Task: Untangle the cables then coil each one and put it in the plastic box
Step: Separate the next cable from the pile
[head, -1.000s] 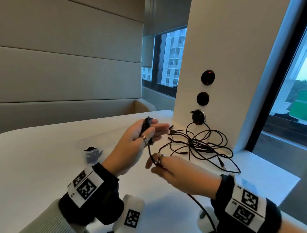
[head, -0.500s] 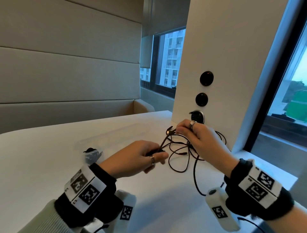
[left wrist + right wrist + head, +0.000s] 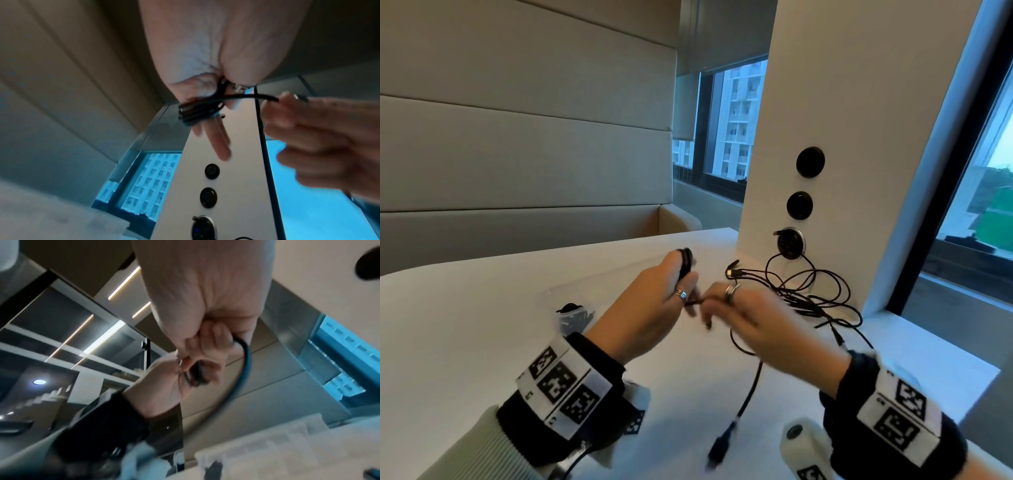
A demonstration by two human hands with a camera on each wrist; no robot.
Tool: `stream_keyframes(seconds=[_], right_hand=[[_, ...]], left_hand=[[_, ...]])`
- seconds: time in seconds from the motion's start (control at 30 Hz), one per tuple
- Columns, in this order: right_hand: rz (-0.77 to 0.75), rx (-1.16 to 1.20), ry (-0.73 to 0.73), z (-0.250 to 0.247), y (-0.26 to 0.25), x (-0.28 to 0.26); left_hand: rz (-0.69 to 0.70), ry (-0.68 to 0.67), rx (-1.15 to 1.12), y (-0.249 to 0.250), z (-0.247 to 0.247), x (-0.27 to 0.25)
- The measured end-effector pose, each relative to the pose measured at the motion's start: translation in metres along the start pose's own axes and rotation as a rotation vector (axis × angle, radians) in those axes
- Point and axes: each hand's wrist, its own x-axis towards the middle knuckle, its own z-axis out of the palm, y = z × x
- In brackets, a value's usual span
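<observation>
**Black cable half-wound on the left hand**

The left hand [image 3: 650,308] has several turns of black cable [image 3: 197,110] looped round its straight fingers [image 3: 216,139], thumb pressing the loops. The right hand [image 3: 760,325] pinches the same cable's free run, fingers curled together; its plug [image 3: 720,445] dangles above the tabletop [image 3: 465,325]. A tangle of cables [image 3: 808,294] lies behind, by the white pillar [image 3: 859,102]. The clear plastic box [image 3: 571,318] sits left, holding one dark coil.

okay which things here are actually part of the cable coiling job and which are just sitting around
Part of the job:
- black cable being wound round the left hand, fed by the right hand
- tangled cables on the table
- clear plastic box, already holding a coil

Just there:
- wall sockets
- window
</observation>
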Motion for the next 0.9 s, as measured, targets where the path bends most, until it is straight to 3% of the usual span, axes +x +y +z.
stream_keyframes(seconds=[0.1, 0.2, 0.3, 0.43, 0.57, 0.7, 0.8, 0.9], right_hand=[[0.004, 0.115, 0.308, -0.016, 0.011, 0.002], [0.075, 0.251, 0.454, -0.017, 0.017, 0.006], [0.154, 0.215, 0.354, -0.011, 0.032, 0.011], [0.162, 0.151, 0.063, 0.015, 0.036, 0.010], [0.111, -0.011, -0.146, 0.020, 0.015, 0.001], [0.044, -0.190, -0.146, 0.012, 0.003, -0.007], [-0.139, -0.364, 0.128, 0.004, -0.005, -0.010], [-0.289, -0.332, 0.363, -0.006, -0.001, -0.004]], left_hand=[[-0.063, -0.097, -0.064, 0.009, -0.001, -0.002], [-0.153, -0.231, -0.313, 0.019, -0.002, -0.002], [-0.203, -0.327, -0.705, 0.021, -0.002, -0.005], [-0.117, -0.193, -0.898, 0.023, 0.002, -0.003], [-0.095, 0.011, -0.767, 0.018, 0.002, 0.001], [-0.018, 0.118, -0.373, 0.006, 0.000, 0.002], [-0.007, 0.039, -0.035, -0.003, 0.001, 0.003], [-0.063, -0.200, -0.225, 0.001, -0.002, 0.000]])
